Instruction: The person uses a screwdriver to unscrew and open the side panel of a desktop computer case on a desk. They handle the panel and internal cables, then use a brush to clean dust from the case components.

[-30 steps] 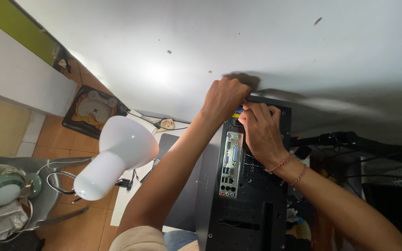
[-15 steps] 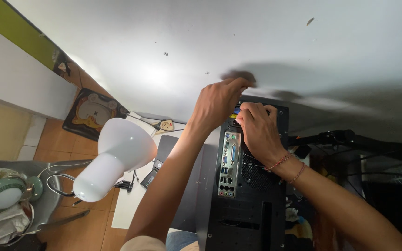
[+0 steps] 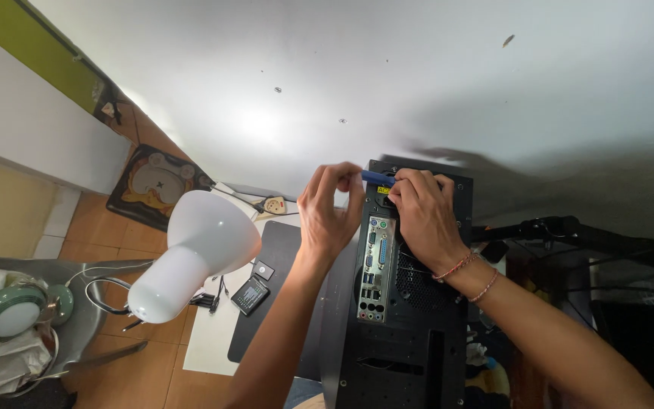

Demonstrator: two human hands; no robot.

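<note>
Our right hand (image 3: 425, 220) pinches a thin blue tool (image 3: 377, 178), likely a screwdriver, its fingers curled tight around the handle at the top rear edge of a black computer tower (image 3: 410, 341). Our left hand (image 3: 329, 212) sits at nine o'clock from the right, fingers curved loosely with thumb and forefinger nearly meeting by the tool's tip; we cannot tell whether it grips anything. The tower stands upright at centre frame, its rear port panel (image 3: 375, 269) facing us, against a white wall (image 3: 342, 76). We judge the case heavy, rigid metal, best held by its side edges, and the tool light, stiff, easy to slip. At nine o'clock from the tower hangs a white lamp shade (image 3: 194, 254); at seven o'clock lies a dark mat (image 3: 270, 303).
</note>
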